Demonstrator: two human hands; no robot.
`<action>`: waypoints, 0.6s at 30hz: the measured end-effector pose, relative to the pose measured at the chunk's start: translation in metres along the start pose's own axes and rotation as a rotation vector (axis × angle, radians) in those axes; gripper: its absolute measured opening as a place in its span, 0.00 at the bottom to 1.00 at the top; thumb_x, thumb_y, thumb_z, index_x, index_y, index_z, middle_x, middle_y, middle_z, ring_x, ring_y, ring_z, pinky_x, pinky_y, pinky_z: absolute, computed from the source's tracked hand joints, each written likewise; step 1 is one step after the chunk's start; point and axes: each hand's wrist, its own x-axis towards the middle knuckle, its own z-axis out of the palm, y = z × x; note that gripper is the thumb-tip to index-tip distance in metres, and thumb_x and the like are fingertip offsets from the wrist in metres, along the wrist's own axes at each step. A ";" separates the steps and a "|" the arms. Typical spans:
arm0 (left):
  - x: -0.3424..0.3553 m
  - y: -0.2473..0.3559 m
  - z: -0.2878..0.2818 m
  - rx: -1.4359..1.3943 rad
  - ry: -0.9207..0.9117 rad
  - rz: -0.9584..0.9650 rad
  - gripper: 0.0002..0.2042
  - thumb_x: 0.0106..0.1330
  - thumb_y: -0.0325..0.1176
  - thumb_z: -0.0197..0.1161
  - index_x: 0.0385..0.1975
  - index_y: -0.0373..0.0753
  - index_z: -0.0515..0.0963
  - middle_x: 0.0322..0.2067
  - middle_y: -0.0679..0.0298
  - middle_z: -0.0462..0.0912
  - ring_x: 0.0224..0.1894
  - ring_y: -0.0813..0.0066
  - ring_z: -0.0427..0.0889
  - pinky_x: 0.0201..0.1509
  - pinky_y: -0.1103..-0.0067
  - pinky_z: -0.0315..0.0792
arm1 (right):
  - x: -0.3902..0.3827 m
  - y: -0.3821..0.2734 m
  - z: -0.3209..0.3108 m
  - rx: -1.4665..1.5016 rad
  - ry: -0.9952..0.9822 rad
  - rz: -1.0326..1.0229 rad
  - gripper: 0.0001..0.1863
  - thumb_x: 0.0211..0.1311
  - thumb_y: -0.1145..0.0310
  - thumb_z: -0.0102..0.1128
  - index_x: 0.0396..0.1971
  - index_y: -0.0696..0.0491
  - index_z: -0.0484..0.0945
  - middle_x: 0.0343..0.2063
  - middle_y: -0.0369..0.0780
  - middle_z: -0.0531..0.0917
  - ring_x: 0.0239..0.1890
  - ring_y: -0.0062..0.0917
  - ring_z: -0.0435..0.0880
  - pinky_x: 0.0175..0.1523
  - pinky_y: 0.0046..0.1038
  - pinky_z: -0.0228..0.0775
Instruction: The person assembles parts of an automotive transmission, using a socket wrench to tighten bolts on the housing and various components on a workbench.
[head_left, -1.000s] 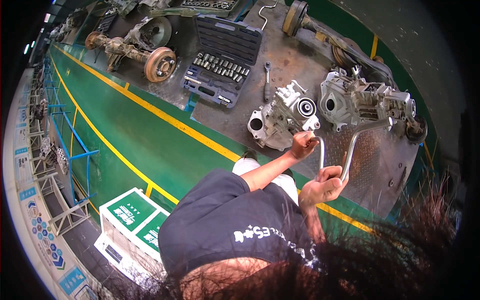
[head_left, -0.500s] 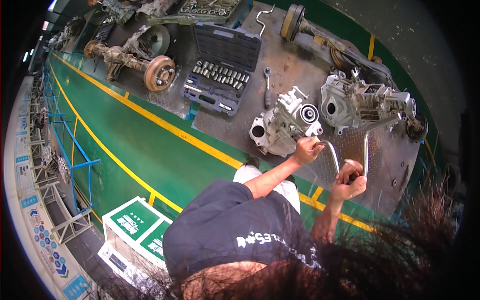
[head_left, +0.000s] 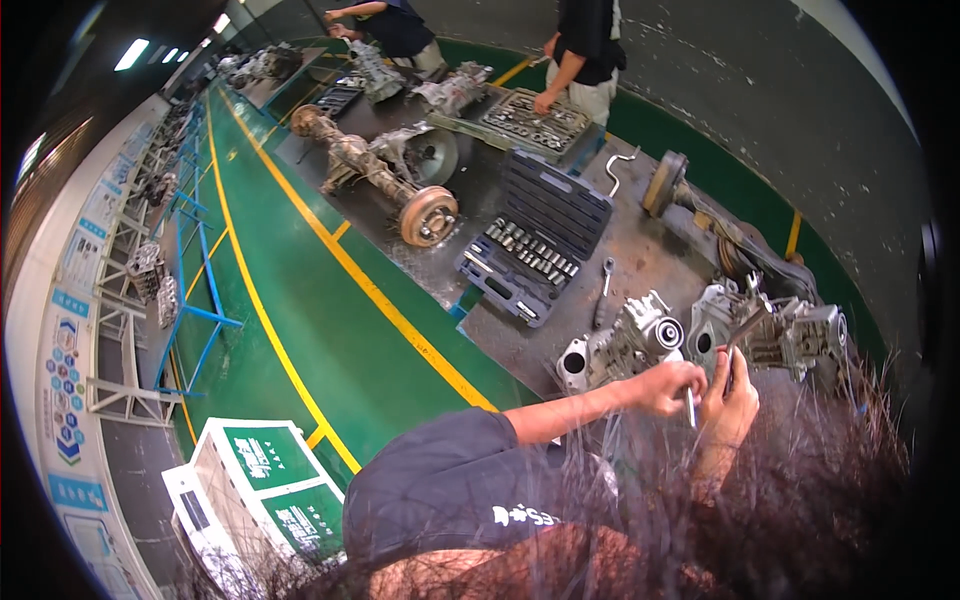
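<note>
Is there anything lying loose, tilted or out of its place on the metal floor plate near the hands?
One small thing: a ratchet wrench lies loose on the metal floor plate, outside the open socket case. Both hands, left hand and right hand, grip a bent metal crank tool. Nothing looks spilled or broken.

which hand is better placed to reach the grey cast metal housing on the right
Right. The right hand is raised just below the grey cast metal housing, gripping the bent steel crank tool. The left hand sits nearer the other casting.
</note>
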 end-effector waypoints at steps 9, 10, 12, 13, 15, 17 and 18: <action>0.050 0.035 -0.017 0.146 -0.511 0.370 0.15 0.50 0.45 0.74 0.24 0.40 0.80 0.25 0.56 0.83 0.28 0.51 0.81 0.34 0.61 0.74 | 0.005 0.005 0.003 -0.124 0.014 -0.174 0.16 0.75 0.60 0.54 0.49 0.57 0.79 0.30 0.54 0.85 0.32 0.52 0.85 0.35 0.44 0.74; 0.043 0.024 -0.007 0.222 -0.561 0.262 0.15 0.50 0.46 0.73 0.24 0.41 0.80 0.25 0.56 0.83 0.28 0.51 0.81 0.33 0.61 0.74 | 0.004 0.007 0.002 -0.124 0.016 -0.177 0.16 0.75 0.60 0.54 0.49 0.57 0.79 0.30 0.54 0.85 0.32 0.52 0.85 0.35 0.44 0.74; 0.036 0.016 0.003 0.271 -0.596 0.124 0.15 0.51 0.47 0.70 0.24 0.42 0.79 0.23 0.57 0.82 0.27 0.50 0.80 0.33 0.61 0.73 | 0.004 0.012 0.000 -0.111 0.001 -0.239 0.14 0.73 0.64 0.56 0.48 0.58 0.79 0.29 0.54 0.84 0.31 0.51 0.84 0.34 0.42 0.74; 0.034 0.014 0.005 0.270 -0.595 0.123 0.15 0.51 0.47 0.70 0.24 0.42 0.79 0.23 0.57 0.82 0.27 0.50 0.80 0.33 0.61 0.73 | 0.004 0.013 0.000 -0.107 -0.008 -0.267 0.13 0.73 0.66 0.57 0.48 0.59 0.79 0.29 0.54 0.84 0.31 0.51 0.84 0.33 0.42 0.73; 0.029 0.003 0.008 0.381 -0.582 0.118 0.14 0.52 0.46 0.69 0.23 0.41 0.77 0.21 0.57 0.81 0.26 0.49 0.80 0.32 0.62 0.73 | 0.007 0.017 -0.004 -0.105 0.008 -0.307 0.12 0.72 0.69 0.57 0.48 0.60 0.78 0.29 0.54 0.84 0.30 0.51 0.84 0.33 0.42 0.73; 0.036 -0.008 0.025 0.407 -0.674 0.180 0.14 0.56 0.45 0.66 0.23 0.39 0.77 0.20 0.57 0.79 0.24 0.52 0.78 0.30 0.62 0.71 | 0.011 0.025 -0.009 -0.076 -0.025 -0.345 0.12 0.72 0.69 0.57 0.49 0.60 0.78 0.28 0.54 0.84 0.30 0.51 0.84 0.33 0.42 0.73; 0.045 0.003 0.035 0.119 -0.566 0.275 0.16 0.59 0.45 0.65 0.23 0.38 0.76 0.19 0.58 0.79 0.23 0.55 0.78 0.30 0.62 0.71 | 0.012 0.034 -0.010 -0.064 -0.033 -0.333 0.12 0.72 0.70 0.57 0.50 0.59 0.78 0.27 0.54 0.83 0.29 0.50 0.84 0.33 0.41 0.73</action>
